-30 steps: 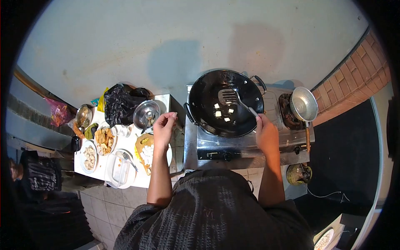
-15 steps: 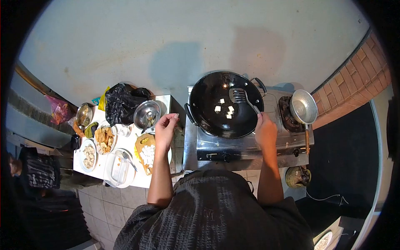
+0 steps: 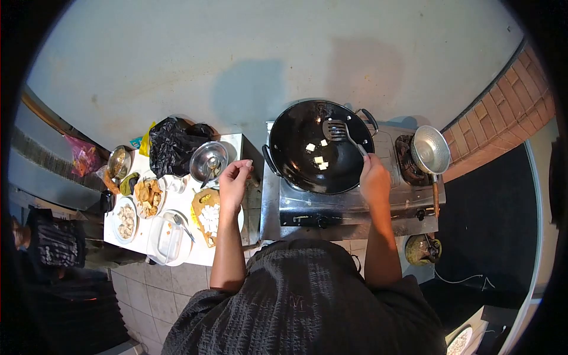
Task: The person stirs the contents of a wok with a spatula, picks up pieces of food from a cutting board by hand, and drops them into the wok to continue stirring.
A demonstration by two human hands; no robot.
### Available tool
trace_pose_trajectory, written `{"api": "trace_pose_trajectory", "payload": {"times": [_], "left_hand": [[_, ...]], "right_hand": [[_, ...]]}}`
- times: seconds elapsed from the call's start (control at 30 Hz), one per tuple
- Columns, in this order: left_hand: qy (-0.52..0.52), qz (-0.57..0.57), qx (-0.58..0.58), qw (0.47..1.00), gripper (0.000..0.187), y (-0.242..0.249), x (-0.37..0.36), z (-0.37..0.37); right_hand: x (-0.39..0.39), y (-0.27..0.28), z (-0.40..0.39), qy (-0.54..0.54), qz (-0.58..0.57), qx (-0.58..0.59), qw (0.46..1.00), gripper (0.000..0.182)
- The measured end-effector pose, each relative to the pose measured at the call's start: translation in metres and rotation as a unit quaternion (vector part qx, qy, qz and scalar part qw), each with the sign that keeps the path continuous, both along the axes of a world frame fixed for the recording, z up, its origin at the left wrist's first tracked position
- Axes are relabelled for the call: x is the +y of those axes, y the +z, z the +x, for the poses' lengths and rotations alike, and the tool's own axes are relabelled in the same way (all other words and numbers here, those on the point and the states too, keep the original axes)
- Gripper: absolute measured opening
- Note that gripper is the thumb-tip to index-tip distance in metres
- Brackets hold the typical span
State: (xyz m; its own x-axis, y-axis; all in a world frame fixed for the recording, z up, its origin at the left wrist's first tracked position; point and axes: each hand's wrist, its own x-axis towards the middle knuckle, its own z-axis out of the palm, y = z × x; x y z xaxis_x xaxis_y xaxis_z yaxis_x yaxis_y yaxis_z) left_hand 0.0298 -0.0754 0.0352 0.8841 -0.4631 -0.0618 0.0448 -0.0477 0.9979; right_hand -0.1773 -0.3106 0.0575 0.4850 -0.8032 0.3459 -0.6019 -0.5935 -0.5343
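Note:
My right hand (image 3: 376, 180) is closed round the handle of a slotted spatula (image 3: 337, 131), whose head rests inside a large black wok (image 3: 290, 174) on the stove. A few small white cubes (image 3: 320, 160) lie near the wok's bottom, left of and below the spatula head. To the left of the wok, my left hand (image 3: 234, 180) is raised with thumb and fingers pinched together; whatever they may hold is too small to name. Near that hand are a metal bowl (image 3: 201, 155) with a spoon in it and a wooden board (image 3: 197, 208) bearing many white cubes.
A saucepan (image 3: 429, 155) with a wooden handle sits on the right burner of the metal stove (image 3: 349, 207). On the white table are a black plastic bag (image 3: 168, 148), a clear container (image 3: 165, 239) and plates of food. Another person (image 3: 56, 236) is at far left.
The spatula head has shifted slightly left and upward with my right hand. White cubes in the wok have moved a little. My left hand stays almost in place, still pinched.

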Motion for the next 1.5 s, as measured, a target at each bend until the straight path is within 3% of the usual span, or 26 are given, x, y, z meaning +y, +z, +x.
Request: {"api": "trace_pose_trajectory", "payload": {"times": [0.2, 0.4, 0.8, 1.0, 1.2, 1.5], "left_hand": [[-0.001, -0.002, 0.006, 1.0, 0.017, -0.002, 0.002, 0.002], [-0.002, 0.0, 0.004, 1.0, 0.018, -0.002, 0.004, 0.009], [-0.011, 0.013, 0.023, 1.0, 0.018, 0.0, 0.005, 0.012], [-0.009, 0.016, 0.021, 1.0, 0.019, -0.005, 0.007, 0.012], [-0.009, 0.006, 0.015, 1.0, 0.02, -0.007, 0.012, 0.013], [-0.007, 0.012, 0.034, 0.999, 0.018, 0.003, 0.012, 0.011]], "right_hand": [[0.004, -0.002, 0.0, 0.022, 0.048, 0.02, 0.998, 0.028], [0.011, 0.011, -0.003, 0.042, 0.04, -0.033, 0.998, 0.028], [0.005, -0.004, 0.003, 0.001, 0.029, 0.023, 0.999, 0.028], [0.018, 0.001, -0.001, 0.028, 0.094, 0.048, 0.994, 0.029], [0.032, 0.022, -0.018, 0.066, 0.157, -0.064, 0.983, 0.027], [0.024, 0.022, -0.021, -0.004, 0.046, 0.005, 0.999, 0.027]]}}
